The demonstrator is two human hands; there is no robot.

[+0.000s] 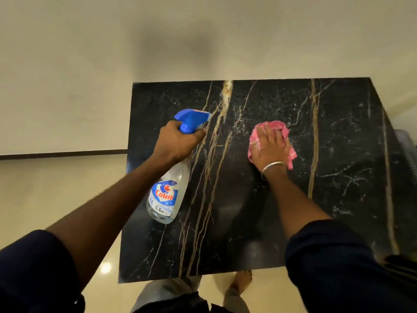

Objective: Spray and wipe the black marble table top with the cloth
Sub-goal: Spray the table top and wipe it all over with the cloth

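The black marble table top [338, 136] with gold and white veins fills the middle of the view. My left hand [178, 141] grips the neck of a clear spray bottle [168, 195] with a blue trigger head, held over the table's left part, nozzle pointing right. My right hand [269, 145] lies flat on a pink cloth [255, 134], pressing it onto the marble right of centre. A thin bangle sits on that wrist. Fine wet droplets glisten on the marble around the cloth.
A cream wall [90, 64] rises behind and left of the table, with a dark skirting strip [63, 154] at its foot. Glossy beige floor tiles [45, 188] lie left and below. My legs and bare foot [241, 281] stand at the table's near edge. A dark object [406, 150] sits past the right edge.
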